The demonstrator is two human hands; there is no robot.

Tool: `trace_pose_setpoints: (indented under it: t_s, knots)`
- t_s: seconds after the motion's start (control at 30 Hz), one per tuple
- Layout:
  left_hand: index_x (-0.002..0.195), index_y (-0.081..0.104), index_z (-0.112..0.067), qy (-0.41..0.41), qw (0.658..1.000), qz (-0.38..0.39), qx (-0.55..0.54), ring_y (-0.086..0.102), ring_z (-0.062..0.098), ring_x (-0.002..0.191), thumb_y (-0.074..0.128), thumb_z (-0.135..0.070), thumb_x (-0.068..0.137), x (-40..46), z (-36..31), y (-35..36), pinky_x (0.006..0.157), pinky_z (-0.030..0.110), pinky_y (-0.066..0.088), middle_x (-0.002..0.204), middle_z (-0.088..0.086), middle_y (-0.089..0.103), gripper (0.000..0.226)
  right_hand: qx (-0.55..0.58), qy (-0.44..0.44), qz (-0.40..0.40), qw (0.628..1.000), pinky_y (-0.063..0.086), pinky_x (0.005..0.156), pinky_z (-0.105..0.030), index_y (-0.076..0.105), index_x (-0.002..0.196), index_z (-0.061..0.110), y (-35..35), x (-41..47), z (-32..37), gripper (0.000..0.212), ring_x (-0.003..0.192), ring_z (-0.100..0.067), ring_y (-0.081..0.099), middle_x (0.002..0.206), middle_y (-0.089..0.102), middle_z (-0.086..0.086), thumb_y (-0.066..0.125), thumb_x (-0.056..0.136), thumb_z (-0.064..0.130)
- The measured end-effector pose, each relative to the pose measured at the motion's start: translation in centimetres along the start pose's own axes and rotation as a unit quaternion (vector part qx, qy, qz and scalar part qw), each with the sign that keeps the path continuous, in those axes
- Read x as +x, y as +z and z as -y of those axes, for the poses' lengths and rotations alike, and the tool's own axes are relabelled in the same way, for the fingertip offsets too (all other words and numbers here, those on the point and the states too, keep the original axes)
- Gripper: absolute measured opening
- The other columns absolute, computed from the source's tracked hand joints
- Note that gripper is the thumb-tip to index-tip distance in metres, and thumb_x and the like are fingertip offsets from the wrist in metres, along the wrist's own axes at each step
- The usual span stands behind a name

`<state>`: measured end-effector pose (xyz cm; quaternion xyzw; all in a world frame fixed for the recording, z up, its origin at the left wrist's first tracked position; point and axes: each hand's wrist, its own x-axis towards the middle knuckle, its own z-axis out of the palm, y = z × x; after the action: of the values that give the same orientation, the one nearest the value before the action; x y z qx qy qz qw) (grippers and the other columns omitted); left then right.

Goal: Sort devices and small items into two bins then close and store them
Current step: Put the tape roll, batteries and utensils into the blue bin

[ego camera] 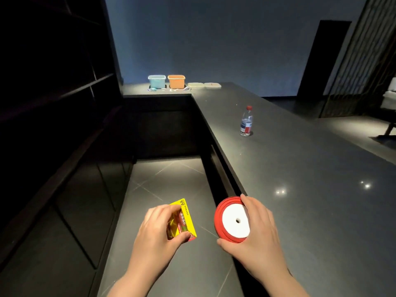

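Head camera looks down at two bare hands held in front of the body, over a grey tiled floor beside a long dark polished counter (300, 159). Left hand (157, 229) pinches a yellow card blister pack of AA batteries (183, 219) between thumb and curled fingers, the pack tilted with its printed face upward. Right hand (256, 228) grips a round spool of red ribbon with a white paper core (232, 220), thumb under its lower rim and fingers wrapped over the upper right edge, just off the counter's near edge. Far down the counter's end stand a light blue plastic bin (156, 81) and an orange plastic bin (176, 81) side by side, both uncovered, with two pale flat lids (203, 85) lying to their right and some small items, too small to identify, in front of them. A clear plastic water bottle with a red cap (246, 122) stands upright midway along the counter. Dark shelving (53, 86) lines the left side.
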<state>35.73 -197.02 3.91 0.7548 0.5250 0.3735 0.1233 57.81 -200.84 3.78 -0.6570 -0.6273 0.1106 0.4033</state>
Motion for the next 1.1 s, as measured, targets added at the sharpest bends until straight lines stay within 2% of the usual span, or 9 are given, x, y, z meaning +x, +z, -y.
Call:
trace_pose_setpoints:
  t_s: [0.2, 0.33, 0.57, 0.67, 0.8, 0.93, 1.1]
  knots:
    - [0.118, 0.058, -0.028, -0.023, 0.999, -0.024, 0.027, 0.042, 0.004, 0.107, 0.083, -0.039, 0.064, 10.9, 3.0, 1.4, 0.082, 0.016, 0.035, 0.108, -0.021, 0.052, 0.060, 0.000, -0.037, 0.019, 0.999, 0.034, 0.103, -0.029, 0.029, 0.141, 0.039, 3.7, 12.3, -1.8, 0.106, 0.130, -0.006, 0.028, 0.140, 0.034, 0.020, 0.075, 0.047, 0.056]
    - [0.118, 0.058, -0.028, -0.046, 0.997, -0.045, 0.035, 0.042, 0.004, 0.108, 0.082, -0.040, 0.065, 17.1, 5.7, 2.1, 0.083, 0.018, 0.038, 0.109, -0.020, 0.052, 0.059, 0.006, -0.049, 0.033, 0.998, 0.034, 0.105, -0.031, 0.032, 0.141, 0.035, 6.5, 20.0, -1.8, 0.107, 0.130, -0.007, 0.028, 0.141, 0.037, 0.017, 0.084, 0.049, 0.048]
    - [0.117, 0.059, -0.028, -0.073, 0.994, -0.077, 0.030, 0.044, 0.002, 0.107, 0.082, -0.041, 0.064, 29.0, 14.7, 3.6, 0.083, 0.017, 0.037, 0.109, -0.020, 0.053, 0.059, 0.023, -0.077, 0.042, 0.996, 0.037, 0.103, -0.033, 0.028, 0.140, 0.039, 15.1, 33.5, -1.6, 0.109, 0.129, -0.007, 0.028, 0.138, 0.035, 0.019, 0.086, 0.049, 0.049]
    - [0.118, 0.059, -0.027, -0.068, 0.995, -0.072, 0.026, 0.043, 0.002, 0.106, 0.082, -0.040, 0.065, 35.4, 19.2, 3.7, 0.083, 0.017, 0.037, 0.108, -0.021, 0.051, 0.059, 0.037, -0.070, 0.025, 0.997, 0.037, 0.102, -0.032, 0.030, 0.139, 0.039, 19.2, 39.9, -1.0, 0.108, 0.127, -0.005, 0.029, 0.136, 0.036, 0.019, 0.088, 0.048, 0.049]
    - [0.118, 0.058, -0.029, -0.053, 0.996, -0.064, 0.029, 0.043, 0.001, 0.105, 0.081, -0.043, 0.065, 44.0, 24.4, 3.3, 0.083, 0.015, 0.037, 0.107, -0.024, 0.049, 0.060, 0.052, -0.068, 0.017, 0.996, 0.035, 0.095, -0.026, 0.027, 0.133, 0.048, 23.4, 48.1, 0.0, 0.107, 0.119, 0.006, 0.023, 0.129, 0.033, 0.027, 0.087, 0.045, 0.053]
    - [0.121, 0.055, -0.032, -0.053, 0.997, -0.054, 0.029, 0.043, 0.000, 0.105, 0.080, -0.044, 0.066, 52.1, 28.6, 3.9, 0.085, 0.018, 0.039, 0.108, -0.023, 0.051, 0.061, 0.054, -0.043, 0.004, 0.998, 0.037, 0.099, -0.030, 0.027, 0.139, 0.042, 26.9, 55.4, 0.2, 0.111, 0.125, 0.001, 0.026, 0.136, 0.035, 0.023, 0.085, 0.045, 0.058]
    - [0.121, 0.051, -0.039, -0.053, 0.998, -0.039, -0.007, 0.042, -0.004, 0.106, 0.080, -0.044, 0.066, 60.8, 33.0, 7.1, 0.082, 0.009, 0.033, 0.108, -0.029, 0.048, 0.062, 0.056, -0.035, -0.005, 0.998, 0.035, 0.102, -0.029, 0.028, 0.140, 0.041, 31.0, 64.3, -1.6, 0.113, 0.122, 0.006, 0.024, 0.133, 0.033, 0.028, 0.086, 0.045, 0.056]
